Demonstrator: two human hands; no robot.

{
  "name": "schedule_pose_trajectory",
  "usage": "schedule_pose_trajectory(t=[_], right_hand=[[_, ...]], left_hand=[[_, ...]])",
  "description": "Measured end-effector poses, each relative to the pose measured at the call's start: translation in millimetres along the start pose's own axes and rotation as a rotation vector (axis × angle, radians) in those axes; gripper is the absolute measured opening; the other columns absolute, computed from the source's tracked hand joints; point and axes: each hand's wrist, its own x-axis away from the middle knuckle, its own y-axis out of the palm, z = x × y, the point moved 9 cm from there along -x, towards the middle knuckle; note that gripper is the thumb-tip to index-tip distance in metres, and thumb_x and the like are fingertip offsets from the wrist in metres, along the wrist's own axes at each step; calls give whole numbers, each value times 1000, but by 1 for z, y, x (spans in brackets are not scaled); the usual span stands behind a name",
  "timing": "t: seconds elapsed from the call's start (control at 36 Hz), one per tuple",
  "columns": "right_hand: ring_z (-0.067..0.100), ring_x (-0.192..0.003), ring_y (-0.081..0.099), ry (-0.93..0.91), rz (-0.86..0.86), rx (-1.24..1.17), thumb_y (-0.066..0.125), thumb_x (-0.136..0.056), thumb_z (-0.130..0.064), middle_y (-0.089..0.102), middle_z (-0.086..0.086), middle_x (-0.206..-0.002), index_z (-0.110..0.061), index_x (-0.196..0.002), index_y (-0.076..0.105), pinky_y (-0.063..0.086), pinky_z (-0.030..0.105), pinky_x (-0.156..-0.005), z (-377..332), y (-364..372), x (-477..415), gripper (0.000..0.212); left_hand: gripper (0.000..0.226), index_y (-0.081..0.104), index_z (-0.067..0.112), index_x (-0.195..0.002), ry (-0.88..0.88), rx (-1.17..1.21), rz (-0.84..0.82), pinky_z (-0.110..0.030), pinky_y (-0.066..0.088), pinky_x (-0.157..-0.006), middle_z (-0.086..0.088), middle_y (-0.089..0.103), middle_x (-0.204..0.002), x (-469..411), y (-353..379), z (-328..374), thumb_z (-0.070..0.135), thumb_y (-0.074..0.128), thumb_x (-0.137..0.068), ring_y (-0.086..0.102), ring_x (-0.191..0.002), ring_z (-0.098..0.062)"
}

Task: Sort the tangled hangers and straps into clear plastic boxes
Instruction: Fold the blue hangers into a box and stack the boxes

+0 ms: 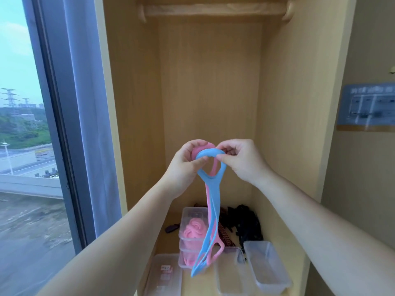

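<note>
Item 1. Blue hanger (210, 168) and pink hanger (220, 251), flexible, tangled together. They are held up in front of the open wardrobe (211, 92), clear of its floor. The blue loop is in front and the pink one lies behind it. Both tails hang down twisted round each other.

Item 2. Left hand (187, 162): fingers curled, pinching the top of the loops on the left side, thumb on the blue one.

Item 3. Right hand (242, 160): fingers curled, pinching the blue loop on the right side. The two hands are close, almost touching.

Item 4. Stack of clear boxes (186, 213) on the wardrobe floor (168, 242), with a pink coil (193, 230) inside. The hanging tails cross in front of its right side and partly hide it.

Item 5. Two empty clear boxes: middle box (229, 274), its left edge behind the tails, and right box (265, 265), just beside it.

Item 6. Flat clear piece with a small label (164, 274), front left; cannot tell whether it is a lid or a box.

Item 7. Pile of dark straps (245, 223) at the back right, with a striped brown strap (228, 233) touching it. A small dark clip (172, 228) lies left of the stack.

Item 8. Surroundings: wooden hanging rail (213, 9) above, window (21, 103) and curtain (85, 103) to the left, blurred wall notice (367, 105) to the right.
</note>
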Motion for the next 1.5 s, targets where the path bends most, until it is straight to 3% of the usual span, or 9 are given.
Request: schedule_pose_trajectory(t=[0.14, 0.42, 0.58, 0.89, 1.06, 1.19, 1.28, 1.39, 1.5], right_hand=[[14, -72, 58, 4, -4, -118, 62, -85, 6, 67, 8, -80, -15, -83, 71, 51, 33, -72, -3, 0, -2, 23], [12, -70, 55, 26, 15, -49, 67, -83, 1, 65, -2, -76, -26, -81, 69, 49, 28, -69, 8, -4, -5, 27], [12, -80, 60, 25, 49, -53, 68, -84, -2, 67, -5, -83, -30, -81, 66, 54, 32, -78, 10, -6, -2, 28], [18, -73, 66, 89, -21, -227, 62, -88, 5, 71, 11, -84, -15, -88, 69, 56, 38, -80, 19, 0, 6, 21], [19, -73, 66, 104, 59, -295, 60, -88, 9, 70, 4, -84, -16, -87, 68, 56, 39, -83, 23, -6, 6, 27], [21, -73, 67, 165, 108, -348, 59, -88, 11, 68, 3, -83, -15, -86, 67, 58, 35, -75, 32, -10, 9, 26], [19, -73, 68, 202, 125, -405, 59, -89, 11, 66, 6, -91, -11, -95, 66, 58, 30, -71, 36, -12, 9, 23], [22, -77, 69, 233, 126, -404, 60, -89, 10, 64, 4, -93, -4, -117, 62, 59, 32, -74, 38, -9, 7, 32], [20, -79, 70, 228, 83, -398, 61, -89, 8, 67, 6, -91, -16, -95, 69, 59, 37, -79, 35, -8, 8, 26]], left_hand=[[21, 57, 7, -115, 20, -31, -32, -20, 46, -68, 12, 65, -86, 1, 3, 1, 4, 56, -94, 57, -71, -3], [25, 57, 15, -116, 9, 31, -53, -26, 42, -71, 0, 60, -90, -1, 6, 2, 20, 54, -92, 47, -70, -12], [24, 49, 10, -125, -14, -18, -54, -28, 41, -71, 12, 62, -75, -1, 9, 0, 11, 45, -101, 48, -71, -13], [21, 54, 8, -119, -34, -152, -21, -27, 46, -72, 2, 66, -89, 1, 7, -3, 16, 47, -101, 54, -74, -12], [33, 58, 5, -118, -193, 18, -56, -41, 54, -92, -17, 67, -107, 9, 11, -23, 29, 52, -98, 67, -99, -27], [27, 51, 2, -122, -241, 92, -154, -41, 51, -97, -11, 67, -109, 22, 23, -42, 8, 55, -96, 64, -110, -30], [28, 47, 0, -123, -281, 103, -183, -45, 49, -99, -16, 64, -115, 28, 31, -55, 2, 53, -96, 62, -112, -33], [27, 47, 9, -126, -307, 88, -154, -47, 49, -99, -14, 64, -118, 32, 38, -65, 15, 51, -99, 64, -110, -28], [22, 44, 13, -124, -319, 164, -155, -46, 50, -97, -11, 69, -111, 34, 46, -67, 20, 43, -103, 66, -105, -27]])
